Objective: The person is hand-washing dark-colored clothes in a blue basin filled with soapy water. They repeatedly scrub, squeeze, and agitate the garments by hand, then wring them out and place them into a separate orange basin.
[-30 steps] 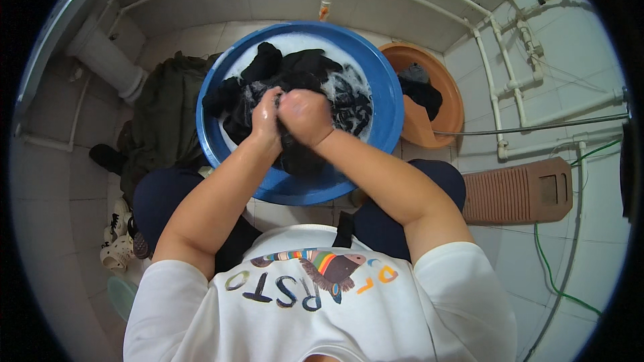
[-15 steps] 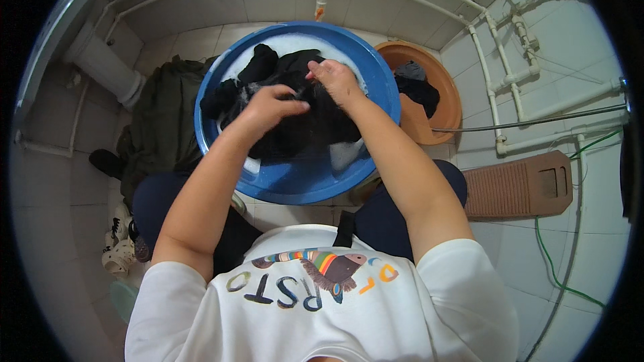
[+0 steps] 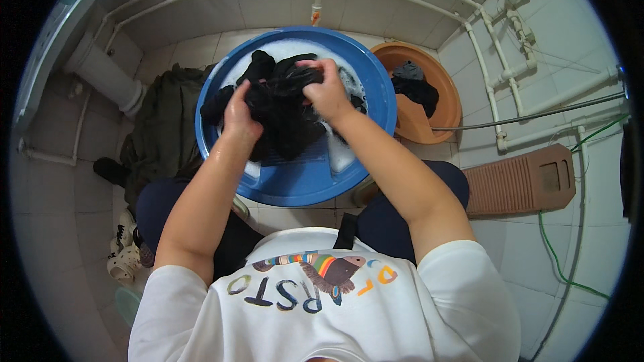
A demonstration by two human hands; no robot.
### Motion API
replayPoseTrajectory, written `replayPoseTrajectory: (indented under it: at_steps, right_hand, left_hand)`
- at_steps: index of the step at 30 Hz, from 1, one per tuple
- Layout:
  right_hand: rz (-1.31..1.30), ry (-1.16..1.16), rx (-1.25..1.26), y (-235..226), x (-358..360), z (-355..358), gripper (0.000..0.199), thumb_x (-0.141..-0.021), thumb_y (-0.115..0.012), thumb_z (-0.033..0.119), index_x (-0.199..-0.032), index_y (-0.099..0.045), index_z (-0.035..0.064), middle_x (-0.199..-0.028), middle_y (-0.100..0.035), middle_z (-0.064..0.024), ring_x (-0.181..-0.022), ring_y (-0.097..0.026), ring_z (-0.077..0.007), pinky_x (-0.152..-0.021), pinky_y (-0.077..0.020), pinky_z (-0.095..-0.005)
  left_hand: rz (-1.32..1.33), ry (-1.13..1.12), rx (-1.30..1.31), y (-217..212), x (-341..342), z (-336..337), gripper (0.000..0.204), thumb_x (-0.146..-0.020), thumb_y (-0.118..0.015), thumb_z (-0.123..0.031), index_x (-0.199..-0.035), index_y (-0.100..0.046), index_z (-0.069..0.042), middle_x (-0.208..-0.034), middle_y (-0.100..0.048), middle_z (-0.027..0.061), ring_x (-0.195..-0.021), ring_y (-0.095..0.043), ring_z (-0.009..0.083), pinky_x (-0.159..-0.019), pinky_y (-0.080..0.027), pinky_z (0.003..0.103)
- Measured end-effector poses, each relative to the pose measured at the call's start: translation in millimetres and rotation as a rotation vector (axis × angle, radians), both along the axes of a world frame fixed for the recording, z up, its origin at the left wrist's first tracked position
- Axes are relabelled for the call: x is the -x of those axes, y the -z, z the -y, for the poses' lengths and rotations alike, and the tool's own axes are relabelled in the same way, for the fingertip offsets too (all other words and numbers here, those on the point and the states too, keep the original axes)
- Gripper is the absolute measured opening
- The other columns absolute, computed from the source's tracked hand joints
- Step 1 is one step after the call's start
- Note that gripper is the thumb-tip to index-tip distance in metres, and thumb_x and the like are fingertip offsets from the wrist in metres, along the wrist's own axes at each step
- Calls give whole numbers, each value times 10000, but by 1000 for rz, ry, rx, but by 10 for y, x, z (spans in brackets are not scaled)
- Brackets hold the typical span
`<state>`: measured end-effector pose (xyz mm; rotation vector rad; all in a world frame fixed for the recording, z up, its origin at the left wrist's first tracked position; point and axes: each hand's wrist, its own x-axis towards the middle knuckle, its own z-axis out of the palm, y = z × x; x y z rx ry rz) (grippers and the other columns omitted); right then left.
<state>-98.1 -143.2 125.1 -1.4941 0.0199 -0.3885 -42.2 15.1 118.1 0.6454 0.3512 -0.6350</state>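
A round blue basin (image 3: 305,191) holds soapy water and a wet black garment (image 3: 285,117). My left hand (image 3: 239,119) grips the garment at its left side, over the basin's ribbed inner slope. My right hand (image 3: 327,90) holds a bunched part of the same garment a little farther back and to the right. Both forearms are wet and reach in from below. Foam shows around the cloth.
An orange basin (image 3: 439,87) with dark clothes stands right of the blue one. A dark green pile of clothing (image 3: 164,124) lies to the left. A brown washboard (image 3: 520,181) lies on the tiled floor at right. White pipes run along the walls, and sandals (image 3: 124,251) sit at lower left.
My hands moved from pressed together at the basin's middle to apart, then farther back along the garment, dragging the black cloth toward the basin's far side.
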Motion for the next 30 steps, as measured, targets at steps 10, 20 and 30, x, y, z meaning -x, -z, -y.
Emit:
replayPoseTrajectory:
  at_steps: [10,20,30]
  right_hand:
    - [150,342,713,93,110,-388,236,-675,-650,270,-632,-607,42,-674,-590,-147,-630,-578,-330,-578,-475,-361]
    - [392,260,663,-2,230,-720,162,-640,-655,224,-645,-594,74,-676,-589,-123,-635,-580,-313,-603,-476,-370]
    - [-1073,-69,1108,976,26,816,689,-809,-454,561,-1273,-432,52,-1269,-437,-219,-1232,-366,-324,-1021,-267,-361]
  left_hand:
    - [-43,-131,-314,9,476,352,213,-780,-504,-317,-802,-579,-119,-771,-596,71,-737,-569,232,-708,-466,369]
    - [85,30,-60,307,328,146,235,-786,-484,-327,-790,-548,-101,-782,-580,91,-689,-555,245,-710,-469,363]
    - [254,310,-618,313,339,302,633,-719,-689,-394,-1207,-439,-77,-1134,-541,98,-1154,-424,269,-1047,-221,445]
